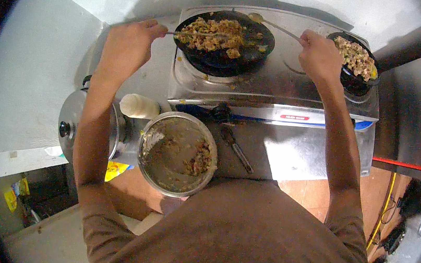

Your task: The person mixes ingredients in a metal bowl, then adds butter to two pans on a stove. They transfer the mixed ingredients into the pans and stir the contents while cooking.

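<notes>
My left hand (132,45) is closed on the handle of a metal utensil (196,34), whose far part lies over the browned chopped food (216,33) in a black frying pan (222,68). In my right hand (321,56) is a long-handled metal spoon (282,29); its bowl, coated with something yellowish, is at the pan's upper right rim. The pan stands on the left burner of a stainless steel gas stove (279,86). A second dark pan (352,80), filled with paler chopped food (355,58), stands on the right burner, partly behind my right hand.
Below the stove is a metal bowl (213,139) with food remnants inside. A pot with a metal lid (69,122) stands left, partly behind my left forearm. Beside it is a whitish cylindrical container (138,106). A utensil (242,157) lies right of the bowl. Walls border the stove's back.
</notes>
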